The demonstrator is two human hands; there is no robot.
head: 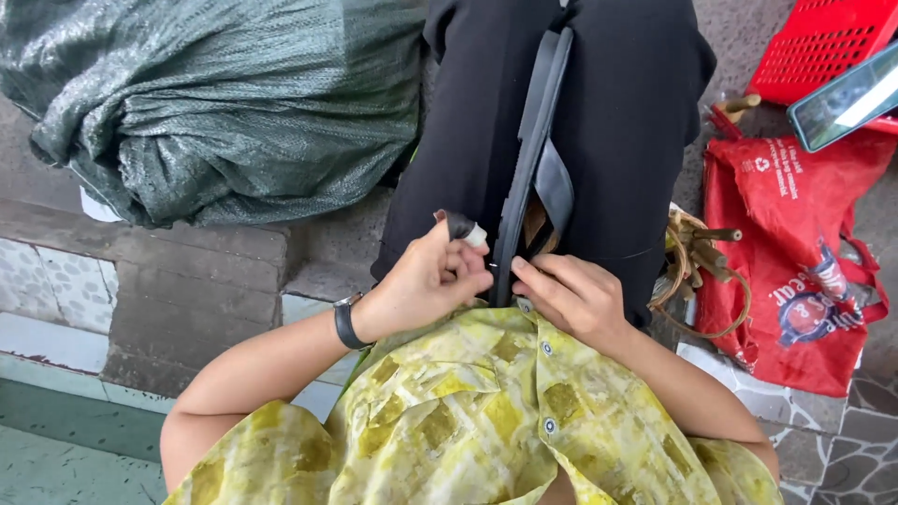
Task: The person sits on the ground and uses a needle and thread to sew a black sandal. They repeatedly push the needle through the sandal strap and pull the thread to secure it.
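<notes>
Both hands pinch black strap (533, 140) | left hand (426, 281) (thumb taped, seemingly) | right hand (571, 295)

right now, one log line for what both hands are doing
left hand: pinching small black-and-white piece | right hand: gripping black strap | strap on lap | red bag at right

Green sack (224, 103) blocks far left. Red bag (795, 243), red basket (823, 42), wooden handles (697, 252) crowd right. Bare tiled ledge (187, 281) open left of lap.
</notes>
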